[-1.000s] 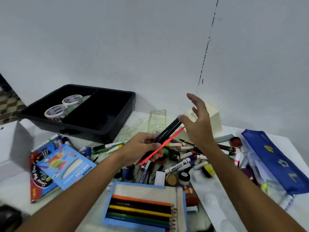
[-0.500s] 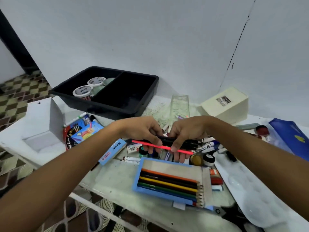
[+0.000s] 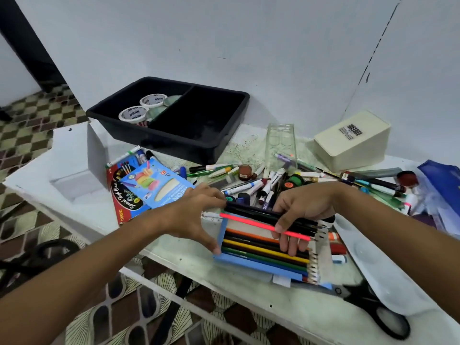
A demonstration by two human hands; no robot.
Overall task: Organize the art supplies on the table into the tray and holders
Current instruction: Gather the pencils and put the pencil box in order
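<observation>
Above the open pencil box [image 3: 258,263], right hand [image 3: 302,207] grips slim pencils [image 3: 263,221].

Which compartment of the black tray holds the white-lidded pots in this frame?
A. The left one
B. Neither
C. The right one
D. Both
A: the white-lidded pots sit in the left compartment of the black tray, and the right compartment shows only dark floor.

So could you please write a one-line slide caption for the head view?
Right hand grips a bundle of pencils above the open coloured-pencil box; left hand touches its end.
</observation>
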